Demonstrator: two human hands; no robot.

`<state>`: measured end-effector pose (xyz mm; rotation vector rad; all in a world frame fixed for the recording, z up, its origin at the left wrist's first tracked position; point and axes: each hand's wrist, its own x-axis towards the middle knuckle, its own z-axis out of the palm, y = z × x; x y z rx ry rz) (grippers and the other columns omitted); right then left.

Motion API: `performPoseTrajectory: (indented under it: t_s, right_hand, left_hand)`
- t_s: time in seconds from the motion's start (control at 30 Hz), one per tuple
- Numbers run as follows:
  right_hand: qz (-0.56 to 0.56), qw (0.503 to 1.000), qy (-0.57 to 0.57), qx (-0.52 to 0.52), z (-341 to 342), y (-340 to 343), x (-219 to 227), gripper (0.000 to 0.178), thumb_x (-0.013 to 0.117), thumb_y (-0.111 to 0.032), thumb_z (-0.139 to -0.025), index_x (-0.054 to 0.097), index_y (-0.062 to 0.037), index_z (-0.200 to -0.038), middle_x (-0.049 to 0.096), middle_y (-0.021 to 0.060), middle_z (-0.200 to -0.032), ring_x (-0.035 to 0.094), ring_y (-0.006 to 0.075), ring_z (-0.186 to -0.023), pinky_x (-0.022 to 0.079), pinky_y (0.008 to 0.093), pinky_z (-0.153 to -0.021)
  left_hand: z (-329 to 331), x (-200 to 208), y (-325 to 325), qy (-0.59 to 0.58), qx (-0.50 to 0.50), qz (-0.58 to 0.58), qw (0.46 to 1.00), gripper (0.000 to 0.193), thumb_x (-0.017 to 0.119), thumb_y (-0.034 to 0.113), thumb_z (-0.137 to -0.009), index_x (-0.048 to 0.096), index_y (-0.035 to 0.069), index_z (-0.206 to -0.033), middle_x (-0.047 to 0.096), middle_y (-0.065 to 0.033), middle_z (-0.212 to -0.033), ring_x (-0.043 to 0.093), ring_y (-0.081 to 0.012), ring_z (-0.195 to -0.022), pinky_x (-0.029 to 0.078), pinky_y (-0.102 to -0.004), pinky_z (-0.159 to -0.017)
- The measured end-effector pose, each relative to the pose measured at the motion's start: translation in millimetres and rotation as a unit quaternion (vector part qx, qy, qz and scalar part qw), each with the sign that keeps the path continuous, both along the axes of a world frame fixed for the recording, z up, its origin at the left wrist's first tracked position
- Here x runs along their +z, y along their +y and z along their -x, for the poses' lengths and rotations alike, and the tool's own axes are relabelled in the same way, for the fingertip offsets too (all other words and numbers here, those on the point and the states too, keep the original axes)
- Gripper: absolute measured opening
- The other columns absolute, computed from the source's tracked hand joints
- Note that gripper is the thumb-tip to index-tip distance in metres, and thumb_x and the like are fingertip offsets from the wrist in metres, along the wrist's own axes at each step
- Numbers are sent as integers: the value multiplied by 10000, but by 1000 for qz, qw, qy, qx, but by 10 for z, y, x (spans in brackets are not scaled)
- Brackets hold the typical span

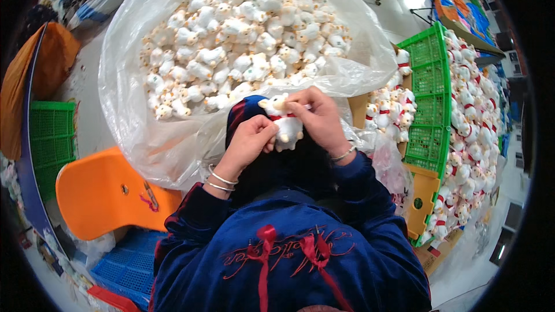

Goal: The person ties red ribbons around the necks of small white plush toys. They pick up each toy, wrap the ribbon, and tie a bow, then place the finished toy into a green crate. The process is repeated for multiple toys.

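Observation:
A small white plush toy (289,131) with a tan muzzle is held up over my lap, its head away from me. A red ribbon (282,117) lies around its neck. My left hand (253,143) is closed in a pinch at the toy's left side, by the ribbon. With bent fingers, my right hand (319,117) grips the toy by its head and neck; its fingertips hide part of the ribbon. Beyond my hands, a big clear plastic bag (124,81) lies spread open, full of similar white plush toys (231,29), apparently without ribbons.
An orange chair (95,193) stands at my left, with scissors (151,196) on its seat. Right of me, a green crate (425,101) borders a large heap of toys with red ribbons (465,133); more ribboned toys (388,112) fill a cardboard box. A blue crate (124,268) sits lower left.

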<state>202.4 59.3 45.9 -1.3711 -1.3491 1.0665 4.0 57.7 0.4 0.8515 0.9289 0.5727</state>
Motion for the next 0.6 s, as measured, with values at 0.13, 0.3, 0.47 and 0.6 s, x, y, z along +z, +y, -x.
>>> performPoseTrajectory:
  t_s: [0.13,0.3,0.47,0.6]
  right_hand:
    - [9,997,36,68,82,-10,-125,119,668,-88,-949,588,-9,-913,655,53,-846,605,122,-773,504,283,-718]
    - [2,981,-112,161,78,-21,-15,172,708,-100,-900,571,-10,-950,594,112,-843,594,219,-753,496,328,-693]
    - [-30,972,-183,146,106,-21,-53,195,709,-72,-853,596,-2,-996,593,149,-913,617,293,-820,509,354,-714]
    - [-54,976,-186,101,184,-98,-110,170,701,-65,-850,613,-10,-985,596,155,-908,623,319,-822,517,370,-717]
  left_hand:
    - [80,2,22,-19,-1,18,1000,128,617,183,-1006,608,81,-929,640,2,-772,608,-74,-653,493,-207,-608]
    - [140,-24,83,-90,11,68,994,140,605,210,-1022,649,83,-985,637,22,-799,613,-66,-689,496,-206,-639]
    - [125,-7,105,-96,29,63,993,176,630,218,-1019,697,56,-1003,629,16,-787,591,-71,-687,488,-210,-652]
    - [128,-45,87,-119,29,34,992,173,645,180,-1008,718,34,-1065,668,18,-845,613,-63,-731,513,-214,-682]
